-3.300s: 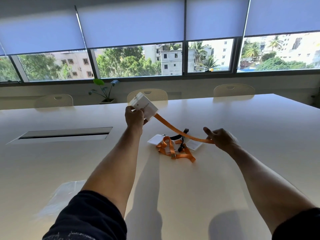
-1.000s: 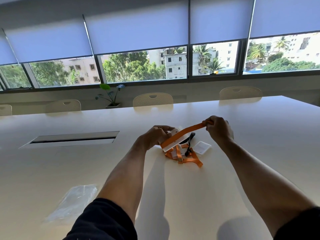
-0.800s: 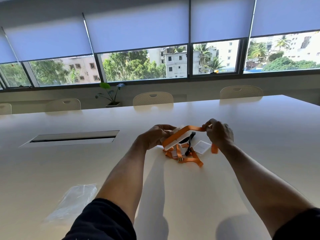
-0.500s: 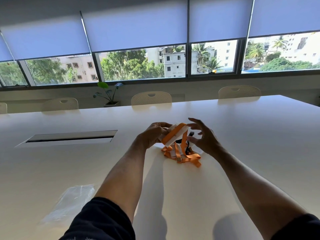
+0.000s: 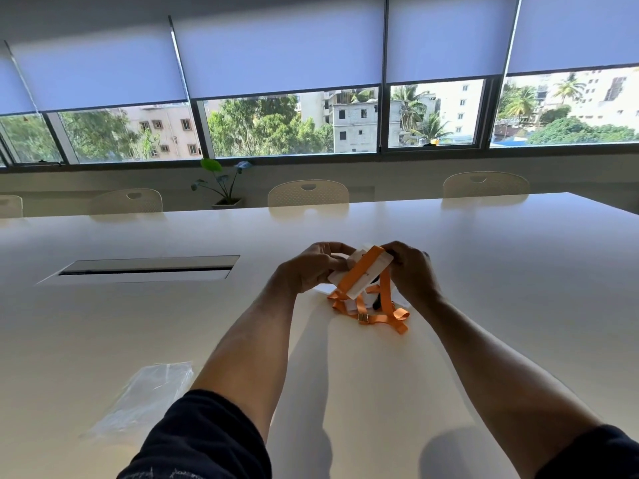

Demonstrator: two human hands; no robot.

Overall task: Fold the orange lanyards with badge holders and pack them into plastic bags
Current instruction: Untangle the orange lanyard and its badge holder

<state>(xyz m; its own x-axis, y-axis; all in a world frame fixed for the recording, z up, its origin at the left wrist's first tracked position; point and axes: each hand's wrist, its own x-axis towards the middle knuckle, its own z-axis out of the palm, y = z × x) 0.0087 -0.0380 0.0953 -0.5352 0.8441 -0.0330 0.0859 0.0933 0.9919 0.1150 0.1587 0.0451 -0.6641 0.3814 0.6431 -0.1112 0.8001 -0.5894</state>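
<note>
Above the middle of the table [image 5: 518, 271], in the head view — the only one — both hands are holding one badge holder [image 5: 371, 276] clear of the surface; the left hand [image 5: 311, 271] is gripping its near end, fingers curled round the white card, and the right hand [image 5: 413, 271] is curling over the far end, apparently pressing the strap [image 5: 364, 267] down where it crosses the card's face; whether the right fingertips are pinching strap or card I cannot tell. Holding it from both ends is probably keeping the wound strap from springing loose while the fold is being set. Directly beneath, a heap of lanyards [image 5: 375, 314] is lying tangled with a dark clip, waiting its turn; the bags [image 5: 145, 395] are sitting well apart at the near left, within the left arm's reach — sensible for the packing step, which is not yet begun. A floor-box hatch [image 5: 145, 267] is lying to the left; chairs [image 5: 307, 193] and a plant [image 5: 223, 183] are standing beyond the far edge.

Against three seconds ago, the strap is no longer stretching taut between hands held wide apart; it is now lying gathered on the card, and the hands are nearly meeting. Half a second ago the right hand was spreading open beside the card; now it is closing on it. Heap and bags are lying as before.
</note>
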